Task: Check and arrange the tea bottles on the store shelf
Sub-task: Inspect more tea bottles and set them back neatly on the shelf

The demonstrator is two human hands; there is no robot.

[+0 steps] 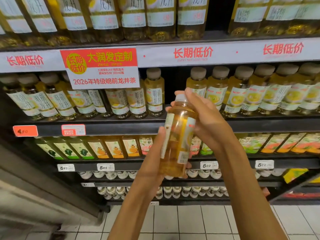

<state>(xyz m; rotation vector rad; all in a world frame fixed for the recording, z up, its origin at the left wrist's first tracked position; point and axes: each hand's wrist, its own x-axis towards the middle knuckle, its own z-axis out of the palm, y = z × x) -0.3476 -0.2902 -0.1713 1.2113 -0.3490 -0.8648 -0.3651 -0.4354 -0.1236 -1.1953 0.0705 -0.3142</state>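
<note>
I hold one tea bottle with amber liquid and a pale cap in front of the shelf, slightly tilted. My left hand cups its lower body from the left and underneath. My right hand wraps the neck and cap from the right. Behind it, the middle shelf carries a row of matching tea bottles, with a dark gap in the row just behind the held bottle's cap. More of the same bottles fill the shelf above.
A red and white promotional sign hangs from the upper shelf edge. Price tags line the shelf fronts. Lower shelves hold other drinks and small white-capped bottles. White tiled floor lies below.
</note>
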